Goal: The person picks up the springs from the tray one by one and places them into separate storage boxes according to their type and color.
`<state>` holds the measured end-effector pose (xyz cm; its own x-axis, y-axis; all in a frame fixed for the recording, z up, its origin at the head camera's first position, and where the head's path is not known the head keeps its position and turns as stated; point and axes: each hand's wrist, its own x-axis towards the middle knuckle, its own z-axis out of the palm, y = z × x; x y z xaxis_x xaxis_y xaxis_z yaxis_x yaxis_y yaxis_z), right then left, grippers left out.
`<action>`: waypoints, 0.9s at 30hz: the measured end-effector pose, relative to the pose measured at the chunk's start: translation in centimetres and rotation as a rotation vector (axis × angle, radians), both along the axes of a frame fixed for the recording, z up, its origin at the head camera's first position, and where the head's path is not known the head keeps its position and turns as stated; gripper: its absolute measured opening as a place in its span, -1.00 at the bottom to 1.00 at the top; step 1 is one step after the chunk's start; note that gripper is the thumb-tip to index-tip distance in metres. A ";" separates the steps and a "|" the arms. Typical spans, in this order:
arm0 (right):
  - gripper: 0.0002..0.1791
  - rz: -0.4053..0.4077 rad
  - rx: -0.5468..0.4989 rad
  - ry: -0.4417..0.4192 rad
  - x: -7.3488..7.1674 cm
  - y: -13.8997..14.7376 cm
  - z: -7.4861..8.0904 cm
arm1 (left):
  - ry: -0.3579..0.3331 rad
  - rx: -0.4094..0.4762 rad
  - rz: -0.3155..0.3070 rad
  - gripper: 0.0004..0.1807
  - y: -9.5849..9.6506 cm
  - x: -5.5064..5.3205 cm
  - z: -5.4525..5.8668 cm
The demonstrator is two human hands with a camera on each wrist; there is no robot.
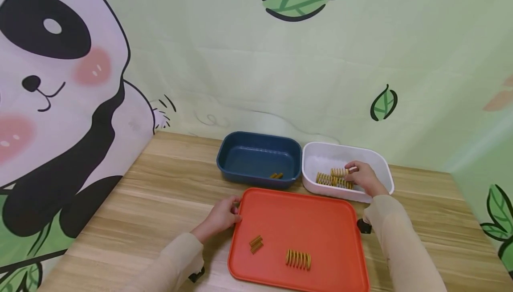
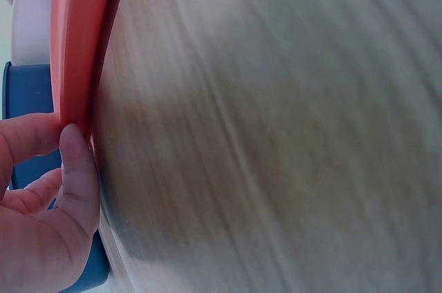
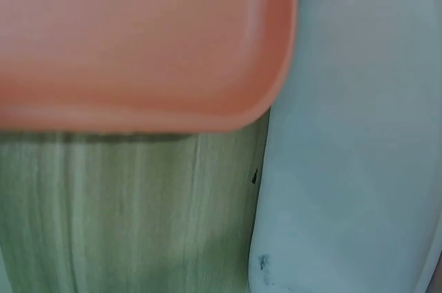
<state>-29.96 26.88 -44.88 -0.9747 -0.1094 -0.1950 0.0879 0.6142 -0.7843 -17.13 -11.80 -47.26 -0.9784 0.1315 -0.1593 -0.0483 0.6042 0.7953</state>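
Observation:
An orange-red tray [image 1: 320,225] lies on the table, with one large gold coil spring [image 1: 298,259] and a pair of small coil springs [image 1: 256,244] on it. At the tray's left rim, my left hand [image 1: 221,215] pinches the edge; in the left wrist view the thumb [image 2: 79,172] and a finger meet on it. My right hand [image 1: 364,177] reaches into the white bin [image 1: 382,174], its fingertips around the right end of a large gold spring [image 1: 338,172]. Other large springs [image 1: 323,179] lie beside that one. The right wrist view does not show the hand.
A dark blue bin [image 1: 236,149] stands left of the white one, with small springs [image 1: 276,176] near its front wall. Both bins stand behind the tray on the wooden table [image 1: 172,172]. A printed cloth backdrop [image 1: 224,60] rises behind them.

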 end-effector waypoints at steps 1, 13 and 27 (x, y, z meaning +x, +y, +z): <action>-0.59 0.005 -0.006 -0.005 0.0 0.0 0.1 | 0.003 -0.004 -0.001 -0.49 0.0 0.0 0.0; -0.61 0.023 -0.007 -0.061 0.4 -0.2 0.9 | 0.017 -0.020 -0.005 -0.50 0.0 0.0 0.1; -0.56 0.009 0.046 0.014 1.0 0.6 2.1 | 0.021 -0.033 -0.004 -0.50 0.1 0.0 0.1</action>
